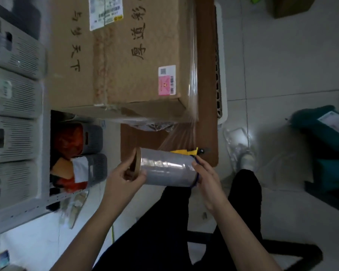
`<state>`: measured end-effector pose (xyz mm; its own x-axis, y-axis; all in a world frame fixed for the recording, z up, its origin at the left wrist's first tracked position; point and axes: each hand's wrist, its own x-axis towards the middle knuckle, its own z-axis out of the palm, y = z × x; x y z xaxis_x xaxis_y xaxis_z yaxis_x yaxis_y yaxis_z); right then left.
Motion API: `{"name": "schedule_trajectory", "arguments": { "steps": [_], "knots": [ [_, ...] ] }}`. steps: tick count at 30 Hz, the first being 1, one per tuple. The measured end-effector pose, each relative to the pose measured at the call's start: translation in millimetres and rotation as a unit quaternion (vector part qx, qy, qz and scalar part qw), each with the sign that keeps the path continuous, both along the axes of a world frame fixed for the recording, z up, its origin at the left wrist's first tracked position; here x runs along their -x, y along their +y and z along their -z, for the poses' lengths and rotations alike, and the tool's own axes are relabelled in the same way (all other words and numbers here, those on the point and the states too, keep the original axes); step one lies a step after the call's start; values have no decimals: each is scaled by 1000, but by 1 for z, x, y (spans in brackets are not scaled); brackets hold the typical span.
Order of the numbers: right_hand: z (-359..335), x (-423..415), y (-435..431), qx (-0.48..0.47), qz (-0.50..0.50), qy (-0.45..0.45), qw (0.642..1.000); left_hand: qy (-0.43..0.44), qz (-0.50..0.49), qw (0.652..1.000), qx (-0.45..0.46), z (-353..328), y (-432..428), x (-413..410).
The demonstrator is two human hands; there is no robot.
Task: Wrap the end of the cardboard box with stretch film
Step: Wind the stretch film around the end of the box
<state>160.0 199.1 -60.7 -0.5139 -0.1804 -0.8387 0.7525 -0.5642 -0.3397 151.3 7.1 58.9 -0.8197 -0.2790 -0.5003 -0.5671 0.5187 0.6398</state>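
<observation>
A large brown cardboard box [125, 61] with printed characters and shipping labels lies on a brown wooden table [205, 94]. Clear stretch film [193, 75] runs down the box's right side and around its near end. A sheet of film stretches from the box's near right corner to the roll of stretch film [167, 168], which I hold level in front of me. My left hand [125, 178] grips the roll's cardboard core at its left end. My right hand [205, 173] holds the roll's right end.
Grey slotted storage bins [16, 94] line shelving on the left, with baskets of red and orange items [72, 141] below. A yellow and black tool [192, 151] lies on the table's near right corner. Teal packages [325, 126] lie on the tiled floor at the right.
</observation>
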Motion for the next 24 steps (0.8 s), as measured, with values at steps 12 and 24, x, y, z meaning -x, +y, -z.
{"name": "schedule_trajectory", "arguments": {
  "steps": [12,24],
  "knots": [
    [-9,-43,-90,16,97,-2,995,9,129,991,20,-21,-72,4],
    [-14,-54,-201,-26,232,-14,972,-12,232,973,0,-14,-170,35]
  ]
}}
